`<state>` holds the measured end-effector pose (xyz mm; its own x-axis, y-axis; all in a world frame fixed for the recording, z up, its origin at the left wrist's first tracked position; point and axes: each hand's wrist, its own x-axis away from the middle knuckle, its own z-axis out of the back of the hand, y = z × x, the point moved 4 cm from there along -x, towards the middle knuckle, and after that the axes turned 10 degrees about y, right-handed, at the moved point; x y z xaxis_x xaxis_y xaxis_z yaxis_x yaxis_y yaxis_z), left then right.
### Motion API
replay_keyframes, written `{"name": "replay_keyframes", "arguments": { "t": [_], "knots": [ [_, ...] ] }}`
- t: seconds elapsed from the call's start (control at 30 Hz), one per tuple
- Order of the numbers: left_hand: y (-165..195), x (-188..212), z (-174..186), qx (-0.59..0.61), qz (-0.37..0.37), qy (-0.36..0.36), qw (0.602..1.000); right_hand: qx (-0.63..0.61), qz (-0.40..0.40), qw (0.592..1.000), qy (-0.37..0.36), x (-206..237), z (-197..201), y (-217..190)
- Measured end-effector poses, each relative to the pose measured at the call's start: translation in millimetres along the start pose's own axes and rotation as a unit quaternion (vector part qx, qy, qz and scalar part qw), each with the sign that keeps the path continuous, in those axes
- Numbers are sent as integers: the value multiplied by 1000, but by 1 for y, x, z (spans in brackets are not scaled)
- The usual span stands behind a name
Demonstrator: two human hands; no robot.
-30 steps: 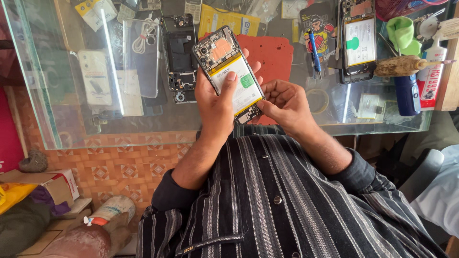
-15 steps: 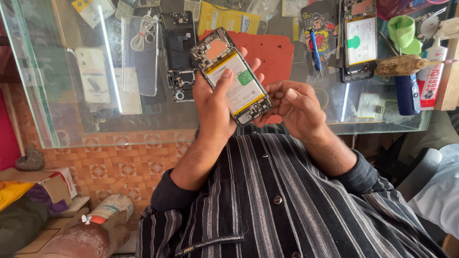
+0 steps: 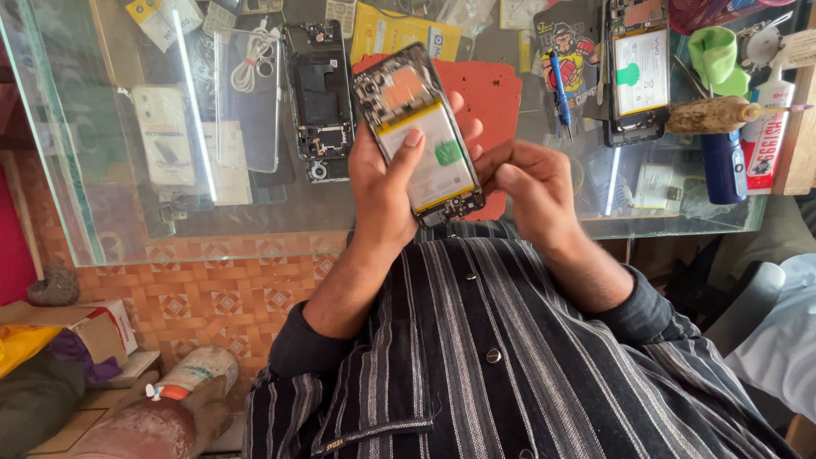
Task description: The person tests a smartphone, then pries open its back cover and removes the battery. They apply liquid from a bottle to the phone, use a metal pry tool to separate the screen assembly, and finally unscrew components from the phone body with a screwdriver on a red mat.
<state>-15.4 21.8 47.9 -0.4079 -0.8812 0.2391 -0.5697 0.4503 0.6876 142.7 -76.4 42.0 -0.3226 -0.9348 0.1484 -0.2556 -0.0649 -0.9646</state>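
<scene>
My left hand (image 3: pixel 384 183) grips an opened phone (image 3: pixel 421 136) with its back cover off, so the white battery with a green sticker and the orange-tinted board at its top show. My left thumb lies across the battery. My right hand (image 3: pixel 531 191) is beside the phone's lower right edge, fingers curled and touching its side. Whether those fingers pinch anything small I cannot tell. Both hands hover above the near edge of a glass counter (image 3: pixel 127 229), over a red mat (image 3: pixel 489 93).
On the glass lie another opened phone (image 3: pixel 319 98), a clear phone case (image 3: pixel 246 98), a third opened phone (image 3: pixel 637 72), a blue screwdriver (image 3: pixel 559 89), a brush (image 3: pixel 718 115), a glue bottle (image 3: pixel 765 127) and a green cloth (image 3: pixel 714 55). Boxes and a jar sit on the floor at left.
The phone has tilted and shifted slightly in my left hand, and my right hand has moved from under its lower end to its right side.
</scene>
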Motion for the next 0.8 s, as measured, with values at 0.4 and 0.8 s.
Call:
{"name": "replay_keyframes", "arguments": {
  "t": [0.4, 0.8],
  "knots": [
    [-8, 21, -5, -233, -154, -85, 956, 199, 239, 945, 102, -9, -11, -46],
    [-4, 23, -16, -355, -208, -79, 908, 401, 340, 846, 86, -12, -21, -61]
  ]
}}
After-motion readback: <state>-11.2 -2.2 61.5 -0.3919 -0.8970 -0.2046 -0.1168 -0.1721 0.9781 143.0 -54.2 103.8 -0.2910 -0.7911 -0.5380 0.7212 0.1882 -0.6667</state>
